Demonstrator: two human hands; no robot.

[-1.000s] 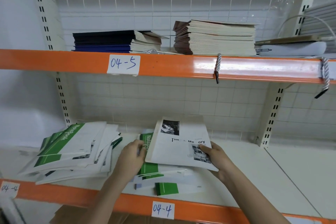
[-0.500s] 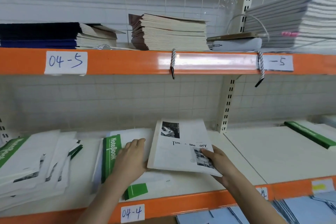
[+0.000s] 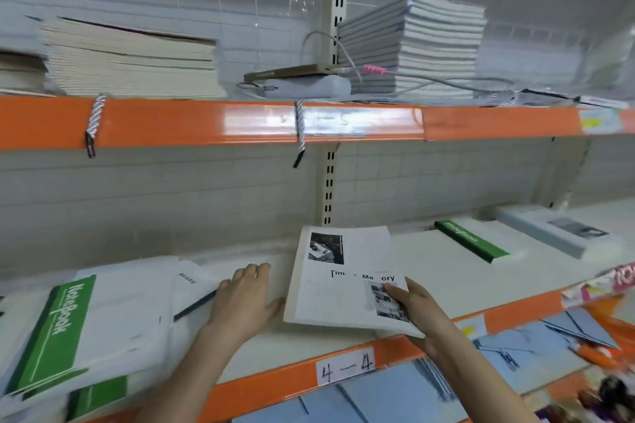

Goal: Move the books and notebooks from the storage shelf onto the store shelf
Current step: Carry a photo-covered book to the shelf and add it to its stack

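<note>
Book (image 3: pixel 343 282) shifted right, long axis seemingly front-to-back

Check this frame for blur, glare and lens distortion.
Head view: motion blur smears the right edge and the cream notebook stack; glare whitens the orange upper shelf beam; wide-angle bowing curves the beams; the white black-lettered book stays readable.

Two bare forearms, left hand (image 3: pixel 244 299) and right hand (image 3: pixel 417 311), no sleeves; possibly a ring, blurred.
</note>
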